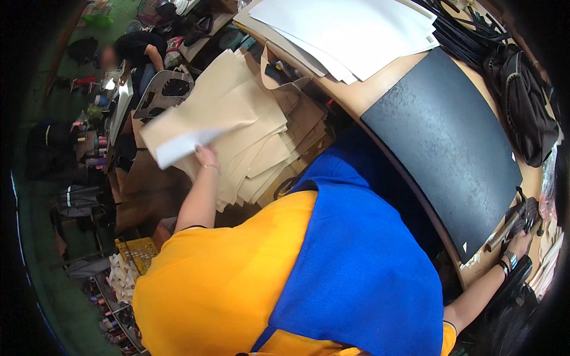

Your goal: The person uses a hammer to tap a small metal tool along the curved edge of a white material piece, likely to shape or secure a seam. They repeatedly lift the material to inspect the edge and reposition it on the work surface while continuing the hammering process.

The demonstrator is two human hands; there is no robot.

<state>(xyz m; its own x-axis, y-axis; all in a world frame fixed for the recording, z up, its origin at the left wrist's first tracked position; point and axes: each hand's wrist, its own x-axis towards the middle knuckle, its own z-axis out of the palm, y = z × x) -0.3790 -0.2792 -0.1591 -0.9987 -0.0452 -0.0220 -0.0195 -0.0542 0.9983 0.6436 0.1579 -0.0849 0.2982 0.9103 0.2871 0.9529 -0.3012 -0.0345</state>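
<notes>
My left hand (208, 156) is closed on the edge of a sheet of paper (181, 145), blurred by motion, with a tan face and a white patch showing. The sheet is over a large uneven stack of tan paper sheets (261, 139) on the left of the worktable. My right hand (520, 243), with a watch at the wrist, is at the table's right end among dark-handled tools (525, 215) and brownish rods (502, 232). Its fingers look curled, but what they hold is hard to make out.
A black cutting mat (442, 142) lies on the wooden table (368, 98), with white sheets (350, 32) beyond it. A black bag (518, 101) and black strips (463, 26) line the far right edge. A seated person (139, 50) is at the far left; a yellow basket (139, 252) stands below.
</notes>
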